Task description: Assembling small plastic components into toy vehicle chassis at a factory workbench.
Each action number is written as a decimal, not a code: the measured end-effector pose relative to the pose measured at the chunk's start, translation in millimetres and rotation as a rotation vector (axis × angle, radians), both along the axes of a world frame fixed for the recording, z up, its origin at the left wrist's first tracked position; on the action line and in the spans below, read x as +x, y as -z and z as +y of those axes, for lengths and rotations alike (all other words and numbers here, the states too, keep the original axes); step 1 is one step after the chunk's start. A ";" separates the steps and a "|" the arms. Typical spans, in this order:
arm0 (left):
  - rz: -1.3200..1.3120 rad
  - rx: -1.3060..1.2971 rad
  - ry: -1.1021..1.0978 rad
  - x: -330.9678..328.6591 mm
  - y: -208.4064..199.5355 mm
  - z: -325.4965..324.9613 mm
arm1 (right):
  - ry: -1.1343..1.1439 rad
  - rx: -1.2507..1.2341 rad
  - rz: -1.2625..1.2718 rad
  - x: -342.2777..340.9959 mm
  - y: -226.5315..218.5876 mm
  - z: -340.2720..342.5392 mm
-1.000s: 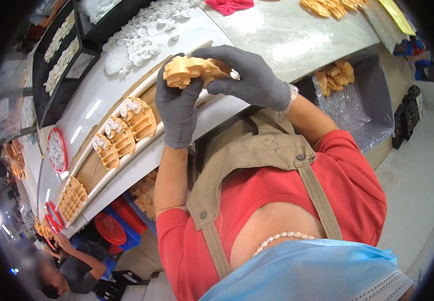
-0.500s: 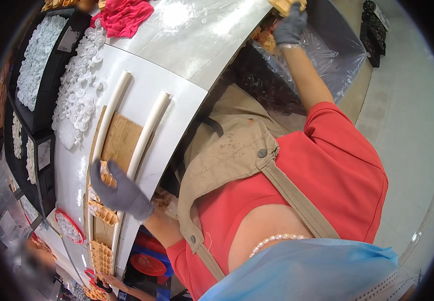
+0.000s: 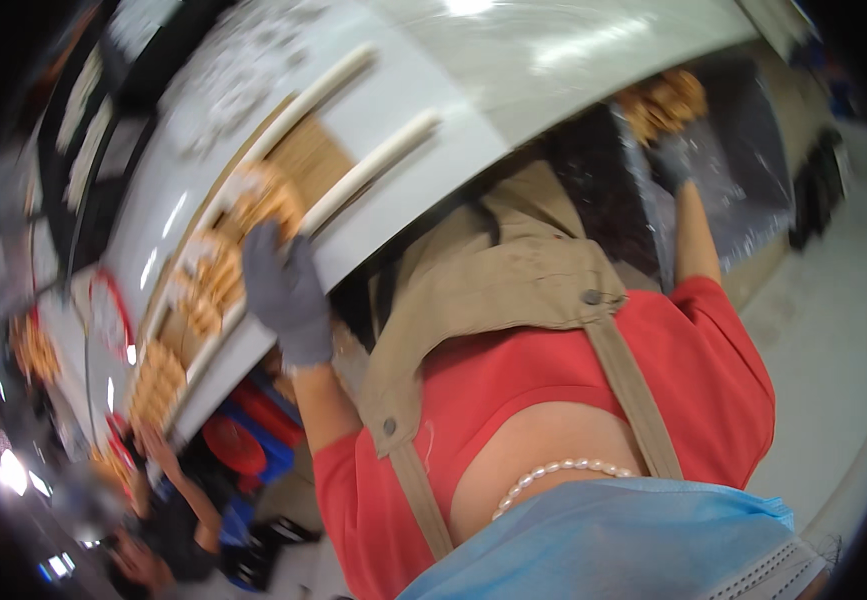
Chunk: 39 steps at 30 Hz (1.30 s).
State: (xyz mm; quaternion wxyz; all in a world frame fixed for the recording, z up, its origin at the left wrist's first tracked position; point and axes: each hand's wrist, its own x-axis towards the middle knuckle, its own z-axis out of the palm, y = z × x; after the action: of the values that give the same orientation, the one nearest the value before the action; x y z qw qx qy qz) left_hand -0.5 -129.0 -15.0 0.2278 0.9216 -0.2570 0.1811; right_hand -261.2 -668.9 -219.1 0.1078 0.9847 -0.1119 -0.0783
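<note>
My left hand [image 3: 288, 295], in a grey glove, is at the near edge of an orange ribbed piece [image 3: 258, 198] with whitish bits on it. Its fingers look apart and seem to touch the piece, though blur softens the contact. That piece rests across two white rails [image 3: 368, 175] over a brown board [image 3: 310, 158]. Two more orange pieces, one with pale bits [image 3: 208, 282] and one like a grid [image 3: 158, 382], sit further along the rails. My right hand [image 3: 668, 165], also gloved, reaches into a plastic-lined bin [image 3: 768, 165] beside a heap of orange pieces [image 3: 663, 105]; its fingers are blurred.
Many small white plastic parts [image 3: 243, 75] lie spread beyond the rails, next to black trays [image 3: 143, 60]. A red-rimmed dish [image 3: 108, 310] is at the left. Red and blue containers [image 3: 235, 445] stand below the table edge. Another person [image 3: 173, 510] works at lower left.
The view has swung round and blurred. My right hand, which held an orange piece above the bin's far end, is now down by the heap. My left hand has shifted back to the piece's near edge.
</note>
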 end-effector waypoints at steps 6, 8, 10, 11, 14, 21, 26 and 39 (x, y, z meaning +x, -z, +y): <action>0.033 -0.134 -0.159 7.5 -11.7 1.9 | 0.711 0.350 0.204 27.2 5.0 -34.0; 0.400 -0.280 -0.350 11.0 -20.3 5.4 | 0.769 0.239 -0.232 52.5 -23.5 -20.8; 0.384 -0.358 -0.235 23.6 -10.7 7.4 | 0.697 0.243 -0.784 92.8 -92.0 8.1; 0.437 -0.356 -0.237 27.8 -11.5 -0.3 | 0.632 0.271 -1.060 110.5 -130.0 25.6; 0.491 -0.355 -0.203 39.1 -11.1 -10.3 | 0.352 0.498 -1.384 157.8 -182.0 41.5; 0.713 -0.809 -0.107 46.8 -19.4 -6.3 | 0.287 1.119 -0.829 318.5 -205.7 29.2; 1.175 -1.411 -0.009 40.0 -28.9 -14.2 | -0.434 1.064 -0.537 390.5 -208.2 27.3; 1.354 -1.498 0.267 23.8 -2.0 -46.5 | 0.075 0.740 0.188 367.1 -246.1 64.5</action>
State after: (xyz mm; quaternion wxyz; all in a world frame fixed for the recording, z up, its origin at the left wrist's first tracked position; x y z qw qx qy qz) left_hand 23.3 -175.4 -13.0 0.8622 0.4147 0.0047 -0.2910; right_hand 105.8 -604.4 27.0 -0.2479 0.9409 -0.1017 -0.2073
